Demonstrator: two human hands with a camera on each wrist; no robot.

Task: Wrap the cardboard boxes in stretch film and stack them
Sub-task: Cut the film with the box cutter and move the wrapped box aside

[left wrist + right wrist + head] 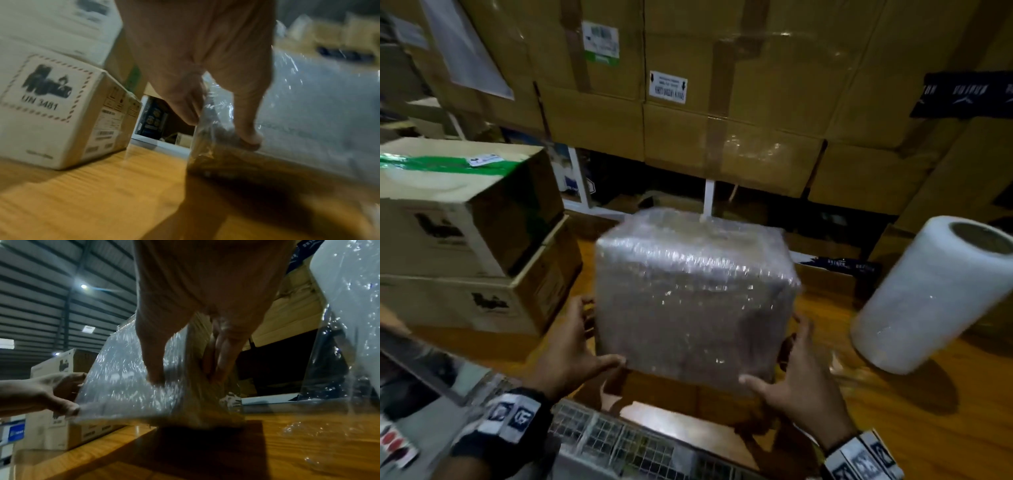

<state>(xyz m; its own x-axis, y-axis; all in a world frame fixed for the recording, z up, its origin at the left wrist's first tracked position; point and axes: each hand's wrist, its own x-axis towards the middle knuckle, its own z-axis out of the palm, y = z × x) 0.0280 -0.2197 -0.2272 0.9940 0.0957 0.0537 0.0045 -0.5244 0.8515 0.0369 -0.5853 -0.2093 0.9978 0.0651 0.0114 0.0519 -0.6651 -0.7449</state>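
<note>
On the wooden surface [893, 404], centre: a film-wrapped cardboard box [695, 294] is held between both hands.
The left hand [566, 346] is placed on the box's left side, the right hand [796, 383] on its right; thumbs are set on the near face, fingers [221, 360] curled round the side walls, clamped on the box. The box's near bottom edge is seen raised off the surface. A stretch film roll [931, 294] is seen tilted, just right of the box. Two stacked cartons [465, 240] are seen to the left.

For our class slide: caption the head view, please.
Both hands, left and right, hold a film-wrapped box beside a film roll.
</note>
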